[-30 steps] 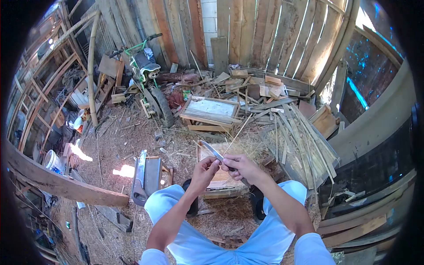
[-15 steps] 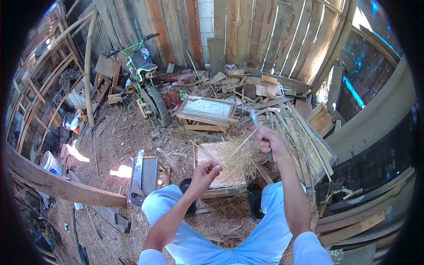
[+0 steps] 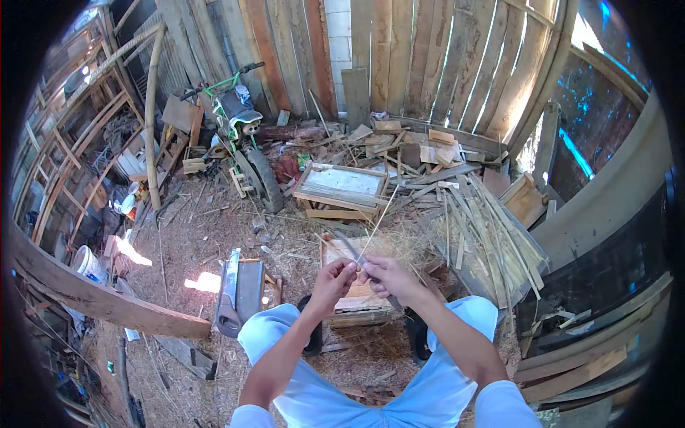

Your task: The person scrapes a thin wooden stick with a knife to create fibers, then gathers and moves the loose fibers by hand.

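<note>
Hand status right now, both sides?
Left hand: closed, fingertips pinching a long, thin, pale stick.
Right hand: closed, holding a grey-bladed metal knife.

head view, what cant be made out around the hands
Head view: the grip of the knife, mostly hidden by the right hand.
Head view: the lower end of the thin strip, lost at the fingertips of the left hand.
Head view: both sleeves, cut off by the bottom edge.
</note>
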Demonstrator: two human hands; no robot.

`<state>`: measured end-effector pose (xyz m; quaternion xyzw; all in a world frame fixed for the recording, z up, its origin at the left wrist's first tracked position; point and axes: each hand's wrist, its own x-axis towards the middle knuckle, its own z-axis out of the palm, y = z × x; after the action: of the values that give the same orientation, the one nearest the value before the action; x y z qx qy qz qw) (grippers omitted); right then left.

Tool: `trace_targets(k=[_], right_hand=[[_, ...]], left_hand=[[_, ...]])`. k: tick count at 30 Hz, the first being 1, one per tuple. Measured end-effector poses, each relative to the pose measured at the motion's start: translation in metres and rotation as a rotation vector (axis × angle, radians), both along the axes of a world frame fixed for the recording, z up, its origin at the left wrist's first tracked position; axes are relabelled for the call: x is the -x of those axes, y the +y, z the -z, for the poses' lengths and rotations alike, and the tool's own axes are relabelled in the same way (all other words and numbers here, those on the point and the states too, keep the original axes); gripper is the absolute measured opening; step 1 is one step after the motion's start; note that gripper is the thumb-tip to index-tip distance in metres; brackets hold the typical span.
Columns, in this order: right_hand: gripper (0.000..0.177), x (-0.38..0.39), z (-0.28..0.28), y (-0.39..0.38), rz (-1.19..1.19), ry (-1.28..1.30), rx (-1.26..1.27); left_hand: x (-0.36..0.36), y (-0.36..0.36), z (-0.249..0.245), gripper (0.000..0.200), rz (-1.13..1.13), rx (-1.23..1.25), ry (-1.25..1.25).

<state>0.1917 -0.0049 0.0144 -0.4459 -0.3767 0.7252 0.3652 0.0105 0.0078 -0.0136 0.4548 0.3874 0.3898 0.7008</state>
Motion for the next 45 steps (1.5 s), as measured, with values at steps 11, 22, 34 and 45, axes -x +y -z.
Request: trace_targets(k=[11,22,34,45], right_hand=[[0.040,-0.029,-0.017,0.008,0.179,0.048,-0.164],[0.019,-0.012,-0.011,0.002,-0.153,0.068,-0.042],[0.022,-0.034,-0.025,0.012,-0.049,-0.083,-0.068],[0.025,-0.144,-0.019,0.050,0.554,0.239,-0.204]], left_hand=[[0.007,0.009,-0.001,0.020,-0.083,0.009,0.040],[0.000,0.000,-0.004,0.019,0.019,-0.063,0.030],[-0.002,0.000,-0.011,0.021,0.062,-0.069,0.094],[0.027,-0.016,0.001,0.021,0.091,-0.019,0.151]])
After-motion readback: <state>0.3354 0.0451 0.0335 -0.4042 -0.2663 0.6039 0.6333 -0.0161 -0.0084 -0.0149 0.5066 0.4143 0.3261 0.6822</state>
